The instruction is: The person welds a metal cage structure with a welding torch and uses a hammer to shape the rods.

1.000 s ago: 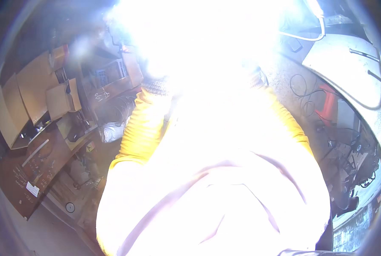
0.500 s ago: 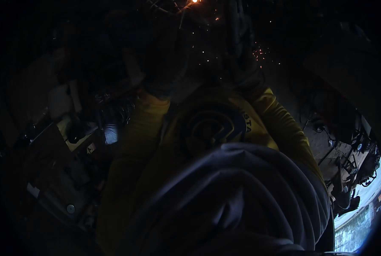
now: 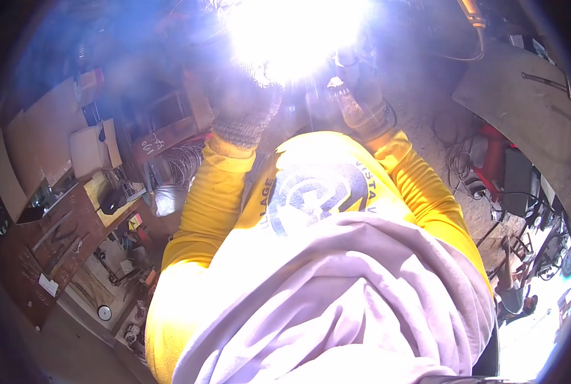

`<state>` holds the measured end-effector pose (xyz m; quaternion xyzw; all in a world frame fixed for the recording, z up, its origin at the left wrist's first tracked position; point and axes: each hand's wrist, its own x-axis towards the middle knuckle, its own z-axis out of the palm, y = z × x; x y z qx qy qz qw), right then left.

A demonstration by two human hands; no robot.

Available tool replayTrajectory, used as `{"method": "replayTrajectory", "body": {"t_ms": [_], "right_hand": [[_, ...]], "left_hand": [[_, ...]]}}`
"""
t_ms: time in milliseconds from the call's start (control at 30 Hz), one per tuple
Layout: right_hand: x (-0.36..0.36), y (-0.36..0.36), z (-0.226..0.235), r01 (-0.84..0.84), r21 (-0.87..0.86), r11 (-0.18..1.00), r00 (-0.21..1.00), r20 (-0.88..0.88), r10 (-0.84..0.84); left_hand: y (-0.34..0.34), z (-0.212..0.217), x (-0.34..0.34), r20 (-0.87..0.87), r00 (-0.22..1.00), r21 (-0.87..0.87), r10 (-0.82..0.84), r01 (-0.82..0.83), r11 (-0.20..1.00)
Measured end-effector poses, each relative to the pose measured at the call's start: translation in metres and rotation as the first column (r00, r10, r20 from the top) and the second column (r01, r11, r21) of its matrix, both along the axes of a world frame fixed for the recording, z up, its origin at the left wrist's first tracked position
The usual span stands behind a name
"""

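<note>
— Where do the hands sit?

— Both are raised side by side at the top of the view, in knit work gloves. The left hand (image 3: 244, 109) is right under the white arc glare (image 3: 295, 35), fingers curled, but whether it clamps on anything I cannot tell; the light washes it out. The right hand (image 3: 356, 105) is just beside it, close to the same glare, and its grip is hidden too.

— And the piece being welded?

— Lost inside the flare, directly above and between the gloves. Its shape cannot be made out.

— What could go wrong, in your judgement?

— The gloves are knitted, not leather, so spatter could burn through them. The yellow sleeves (image 3: 212, 192) and the pale cloth (image 3: 337, 301) bunched over the chest lie straight below the arc; falling sparks could scorch them.

— Further out?

— Loose cables (image 3: 458, 163) coil on the floor near a red machine (image 3: 490, 160) to the right, a trip or snag risk. On the left, cardboard boxes (image 3: 36, 150) and a cluttered tabletop (image 3: 74, 217) stand near enough that stray sparks might catch.
</note>
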<state>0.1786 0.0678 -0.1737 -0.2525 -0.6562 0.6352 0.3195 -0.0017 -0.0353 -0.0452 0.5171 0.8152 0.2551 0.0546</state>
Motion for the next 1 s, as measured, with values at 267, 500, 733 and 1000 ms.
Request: {"method": "replayTrajectory", "body": {"t_ms": [267,500,733,1000], "right_hand": [[0.005,-0.004,0.004,0.005,0.005,1.0,0.999,-0.035,-0.005],[0.017,0.0,0.027,0.003,-0.194,0.981,0.996,-0.085,-0.02],[0.075,0.075,0.064,0.296,0.759,0.58,0.889,0.004,-0.458],[0.146,0.159,0.162,0.64,0.186,0.745,0.767,-0.217,-0.605]], "left_hand": [[-0.004,-0.004,-0.002,-0.135,0.988,0.077,-0.077,0.088,0.993],[0.001,0.006,0.002,-0.097,0.992,0.096,-0.077,0.086,0.992],[0.011,0.01,0.009,0.076,0.996,0.187,-0.048,0.033,0.982],[0.006,0.012,0.011,0.176,0.98,-0.024,0.097,-0.094,0.995]]}}
